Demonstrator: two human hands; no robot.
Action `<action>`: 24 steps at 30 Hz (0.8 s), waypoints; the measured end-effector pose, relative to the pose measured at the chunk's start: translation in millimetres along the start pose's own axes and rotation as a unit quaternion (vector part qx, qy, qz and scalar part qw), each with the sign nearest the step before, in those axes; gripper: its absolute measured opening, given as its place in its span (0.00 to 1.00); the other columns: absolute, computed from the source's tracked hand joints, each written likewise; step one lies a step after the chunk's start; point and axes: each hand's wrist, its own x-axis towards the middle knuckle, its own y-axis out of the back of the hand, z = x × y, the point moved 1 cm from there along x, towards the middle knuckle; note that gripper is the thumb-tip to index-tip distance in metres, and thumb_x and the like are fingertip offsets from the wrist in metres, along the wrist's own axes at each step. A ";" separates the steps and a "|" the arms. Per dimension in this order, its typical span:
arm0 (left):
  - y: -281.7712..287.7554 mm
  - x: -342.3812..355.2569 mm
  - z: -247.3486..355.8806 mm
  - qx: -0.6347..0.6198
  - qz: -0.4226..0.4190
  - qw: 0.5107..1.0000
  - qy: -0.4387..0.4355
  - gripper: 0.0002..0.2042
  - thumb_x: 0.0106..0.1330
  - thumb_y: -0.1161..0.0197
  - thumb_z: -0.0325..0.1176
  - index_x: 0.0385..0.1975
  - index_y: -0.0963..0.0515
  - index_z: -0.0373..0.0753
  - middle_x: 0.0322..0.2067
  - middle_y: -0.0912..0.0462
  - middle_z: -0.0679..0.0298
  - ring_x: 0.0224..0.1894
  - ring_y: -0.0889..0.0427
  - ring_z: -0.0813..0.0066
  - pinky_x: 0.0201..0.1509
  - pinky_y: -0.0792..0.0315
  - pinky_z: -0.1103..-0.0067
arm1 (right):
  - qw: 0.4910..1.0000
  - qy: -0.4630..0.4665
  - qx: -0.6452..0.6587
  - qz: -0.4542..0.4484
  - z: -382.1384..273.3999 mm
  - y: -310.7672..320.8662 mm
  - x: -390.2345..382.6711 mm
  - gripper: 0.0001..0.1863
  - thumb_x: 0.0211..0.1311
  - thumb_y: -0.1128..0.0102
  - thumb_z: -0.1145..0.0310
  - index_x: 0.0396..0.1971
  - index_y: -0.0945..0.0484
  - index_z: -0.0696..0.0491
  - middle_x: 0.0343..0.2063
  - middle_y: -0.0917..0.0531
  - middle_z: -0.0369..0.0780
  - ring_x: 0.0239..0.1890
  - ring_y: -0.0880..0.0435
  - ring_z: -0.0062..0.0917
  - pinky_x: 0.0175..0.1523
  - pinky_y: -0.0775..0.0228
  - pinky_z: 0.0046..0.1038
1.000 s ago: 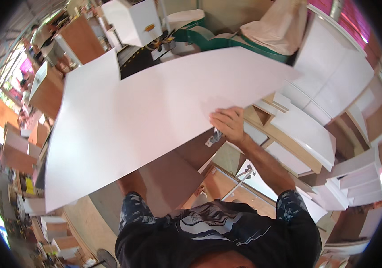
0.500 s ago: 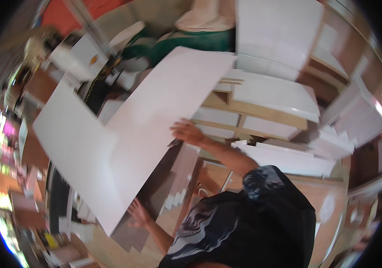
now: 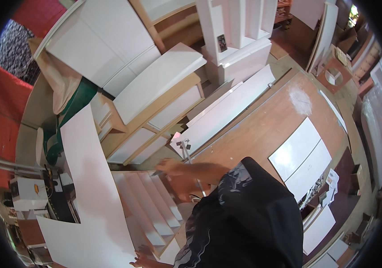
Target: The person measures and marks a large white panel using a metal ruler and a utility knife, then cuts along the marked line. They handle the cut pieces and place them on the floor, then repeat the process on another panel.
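Observation:
A large white cut sheet (image 3: pixel 88 178) with a notched corner fills the lower left. My left hand (image 3: pixel 139 260) is at its lower right edge, fingers spread and partly cut off by the frame. My right hand (image 3: pixel 168 167), blurred, is off the sheet, over the top of white stepped panels (image 3: pixel 151 203); something small and grey shows at its fingertips, too unclear to name. A metal bar with small fittings (image 3: pixel 184 147) lies just beyond that hand on a brown board (image 3: pixel 244 143).
White-and-wood cabinet parts (image 3: pixel 155 89) and a tall white shelf unit (image 3: pixel 238 31) stand ahead. Small white panels (image 3: pixel 300 154) lie on the brown board at right. A green padded piece (image 3: pixel 77 96), machinery (image 3: pixel 32 192) and red sheeting (image 3: pixel 3 107) are at left.
My view has swung right, showing more of the brown board. My right hand has left the sheet's edge; my left hand stays at that edge, now lower in view.

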 end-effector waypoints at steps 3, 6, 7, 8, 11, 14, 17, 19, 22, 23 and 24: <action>-27.0 -19.7 -47.2 0.093 -0.121 0.988 -0.004 0.30 0.76 0.44 0.49 0.69 0.37 0.33 0.67 0.30 0.51 0.69 0.30 0.50 0.75 0.33 0.62 | 0.871 -0.417 0.236 -0.104 138.4 5.0 -186.0 0.25 0.67 0.40 0.66 0.64 0.27 0.49 0.59 0.21 0.53 0.62 0.23 0.48 0.66 0.32 0.45; -37.7 -21.0 -93.7 0.152 -0.259 0.954 -0.009 0.27 0.76 0.44 0.46 0.66 0.31 0.32 0.64 0.24 0.52 0.66 0.25 0.51 0.73 0.30 0.66 | 0.879 -0.475 0.038 0.038 168.7 47.2 -411.4 0.25 0.69 0.42 0.63 0.65 0.23 0.50 0.59 0.21 0.53 0.59 0.19 0.45 0.59 0.26 0.43; -37.5 -11.5 -84.6 0.142 -0.272 0.952 0.005 0.26 0.77 0.44 0.46 0.66 0.29 0.32 0.63 0.22 0.52 0.66 0.24 0.52 0.73 0.29 0.67 | 0.829 -0.555 0.020 0.065 148.4 60.1 -445.1 0.24 0.68 0.42 0.63 0.62 0.21 0.51 0.56 0.18 0.52 0.56 0.17 0.44 0.54 0.22 0.43; -57.1 -19.9 -107.8 0.062 -0.249 0.955 0.149 0.25 0.76 0.43 0.45 0.64 0.28 0.32 0.61 0.21 0.50 0.63 0.21 0.52 0.71 0.26 0.68 | 0.701 -0.695 -0.103 0.122 140.8 89.7 -507.6 0.22 0.66 0.43 0.65 0.59 0.18 0.53 0.48 0.13 0.52 0.51 0.13 0.43 0.51 0.20 0.44; -48.7 -88.9 -122.5 0.230 -0.425 0.870 0.098 0.24 0.77 0.44 0.42 0.66 0.30 0.32 0.60 0.22 0.46 0.63 0.22 0.56 0.69 0.26 0.67 | 0.576 -0.809 0.044 0.112 33.6 151.2 -596.3 0.16 0.64 0.47 0.71 0.45 0.17 0.64 0.33 0.11 0.51 0.26 0.09 0.36 0.30 0.16 0.36; -25.0 -169.4 -183.9 0.208 -0.578 0.737 0.282 0.24 0.77 0.44 0.41 0.68 0.30 0.36 0.60 0.23 0.49 0.64 0.23 0.57 0.68 0.26 0.67 | 0.512 -0.839 0.080 0.166 -49.5 184.1 -691.8 0.14 0.64 0.45 0.70 0.41 0.18 0.64 0.26 0.12 0.48 0.23 0.11 0.33 0.25 0.16 0.33; 45.9 -278.5 -215.5 0.335 -0.578 0.606 0.431 0.24 0.77 0.42 0.39 0.67 0.31 0.34 0.62 0.25 0.48 0.64 0.23 0.55 0.69 0.26 0.65 | 0.377 -0.880 0.200 0.210 -133.9 157.9 -800.0 0.13 0.66 0.41 0.68 0.40 0.19 0.64 0.27 0.14 0.48 0.23 0.11 0.35 0.25 0.16 0.39; 113.9 -288.5 -224.5 0.385 -0.585 0.540 0.467 0.23 0.76 0.40 0.38 0.64 0.30 0.32 0.61 0.25 0.47 0.63 0.22 0.53 0.68 0.25 0.64 | 0.394 -0.864 0.249 0.194 -172.6 144.1 -807.2 0.16 0.66 0.38 0.65 0.45 0.21 0.62 0.27 0.15 0.45 0.22 0.13 0.33 0.25 0.17 0.37; 181.4 -318.2 -204.8 0.517 -0.608 0.397 0.453 0.19 0.76 0.40 0.38 0.59 0.28 0.30 0.56 0.23 0.49 0.58 0.20 0.55 0.63 0.22 0.66 | 0.398 -0.850 0.229 0.259 -232.5 118.4 -835.8 0.18 0.68 0.38 0.62 0.50 0.23 0.60 0.25 0.17 0.42 0.20 0.15 0.30 0.23 0.20 0.35; 199.7 -333.7 -192.7 0.559 -0.613 0.350 0.435 0.18 0.76 0.40 0.38 0.56 0.27 0.30 0.54 0.21 0.50 0.56 0.18 0.56 0.60 0.21 0.67 | 0.352 -0.854 0.243 0.295 -253.3 109.2 -844.0 0.18 0.69 0.38 0.61 0.50 0.23 0.59 0.24 0.18 0.42 0.19 0.16 0.30 0.23 0.20 0.34; 210.5 -335.6 -182.3 0.571 -0.656 0.288 0.401 0.17 0.77 0.40 0.38 0.55 0.26 0.31 0.50 0.21 0.52 0.52 0.18 0.57 0.56 0.20 0.68 | 0.322 -0.853 0.255 0.324 -262.8 105.7 -848.8 0.18 0.69 0.38 0.60 0.49 0.23 0.59 0.23 0.18 0.42 0.19 0.17 0.30 0.22 0.21 0.34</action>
